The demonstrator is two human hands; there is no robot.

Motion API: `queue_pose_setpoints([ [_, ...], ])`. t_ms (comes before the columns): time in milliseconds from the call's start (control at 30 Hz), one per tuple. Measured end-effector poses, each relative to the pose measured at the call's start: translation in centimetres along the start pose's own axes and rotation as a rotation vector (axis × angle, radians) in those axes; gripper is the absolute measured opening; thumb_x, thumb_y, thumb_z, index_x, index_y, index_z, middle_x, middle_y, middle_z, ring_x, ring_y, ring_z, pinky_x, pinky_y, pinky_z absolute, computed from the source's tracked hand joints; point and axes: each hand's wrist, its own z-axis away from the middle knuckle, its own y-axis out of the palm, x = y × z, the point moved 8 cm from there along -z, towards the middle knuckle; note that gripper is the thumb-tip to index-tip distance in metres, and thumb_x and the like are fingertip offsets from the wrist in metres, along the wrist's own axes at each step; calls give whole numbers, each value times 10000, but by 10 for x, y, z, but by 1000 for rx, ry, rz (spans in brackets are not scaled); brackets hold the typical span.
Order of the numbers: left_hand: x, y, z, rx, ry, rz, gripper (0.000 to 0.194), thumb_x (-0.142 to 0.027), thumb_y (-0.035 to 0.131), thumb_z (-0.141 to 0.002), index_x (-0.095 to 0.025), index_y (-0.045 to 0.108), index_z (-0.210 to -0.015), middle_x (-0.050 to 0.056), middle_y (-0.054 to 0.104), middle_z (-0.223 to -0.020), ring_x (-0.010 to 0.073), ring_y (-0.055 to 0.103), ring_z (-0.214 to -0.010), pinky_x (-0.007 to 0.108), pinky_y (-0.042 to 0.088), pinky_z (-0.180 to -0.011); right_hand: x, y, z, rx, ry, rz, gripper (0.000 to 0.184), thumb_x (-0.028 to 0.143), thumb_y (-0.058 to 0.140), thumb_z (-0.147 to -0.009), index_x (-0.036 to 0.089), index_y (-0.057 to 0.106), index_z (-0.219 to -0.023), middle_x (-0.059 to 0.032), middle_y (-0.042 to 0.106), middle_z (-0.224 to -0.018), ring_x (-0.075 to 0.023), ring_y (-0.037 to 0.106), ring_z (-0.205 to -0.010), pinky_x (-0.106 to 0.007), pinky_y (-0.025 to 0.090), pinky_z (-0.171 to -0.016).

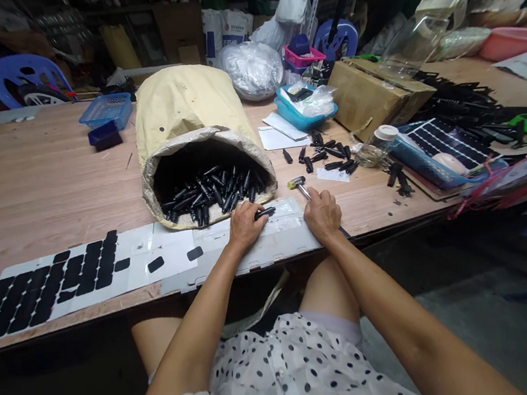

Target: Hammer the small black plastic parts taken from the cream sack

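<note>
My left hand [244, 224] rests on a white sheet [273, 235] at the table's front edge, its fingers closed on a small black plastic part [265, 211]. My right hand [323, 215] lies just to the right, gripped round the handle of a small hammer whose metal head [296, 183] points away from me. Right behind both hands a yellow sack [185, 117] lies on its side, its open mouth full of several black parts [214, 194].
A white backing sheet with several black oval pads [47, 287] lies at the front left. Loose black parts [328, 153], a blue tray [305, 111], a cardboard box [376, 92] and solar panels [451, 143] crowd the right. Blue baskets [106, 111] stand far left.
</note>
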Motion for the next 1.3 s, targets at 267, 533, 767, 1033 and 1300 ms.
queue_pose_setpoints([
  [267, 1, 3, -2, 1, -24, 57, 179, -209, 660, -826, -224, 721, -994, 43, 660, -989, 243, 560, -1051, 373, 440, -955, -5, -25, 28, -32, -60, -351, 441, 280, 394, -968, 216, 605, -1350, -93, 653, -1077, -217, 590, -916, -315, 473, -819],
  [533, -2, 5, -2, 14, -15, 45, 171, -266, 659, -874, -256, 749, -1019, 53, 656, -1031, 257, 542, -1101, 387, 426, -962, 26, -30, 71, 56, -288, -536, 433, 293, 387, -969, 243, 627, -1326, -94, 702, -1167, -221, 635, -1056, -358, 502, -949],
  [767, -1, 5, -4, -2, -14, 48, 177, -271, 662, -878, -262, 761, -1024, 51, 664, -1034, 254, 545, -1104, 386, 423, -967, 31, -27, 71, 68, -315, -545, 456, 295, 361, -981, 251, 612, -1360, -90, 706, -1187, -224, 629, -1122, -367, 509, -975],
  [1033, -2, 6, -3, 25, -45, 58, 187, -264, 649, -880, -248, 762, -1028, 53, 665, -1036, 252, 545, -1112, 392, 415, -987, 36, -27, 69, 77, -309, -579, 443, 273, 381, -968, 238, 636, -1328, -90, 726, -1151, -224, 644, -1091, -371, 514, -971],
  [1300, -4, 5, -3, 39, -50, 52, 179, -243, 657, -867, -239, 757, -1015, 59, 670, -1059, 256, 551, -1126, 395, 428, -979, 40, -15, 73, 100, -335, -614, 426, 286, 405, -957, 228, 651, -1300, -91, 718, -1158, -214, 640, -1021, -358, 510, -936],
])
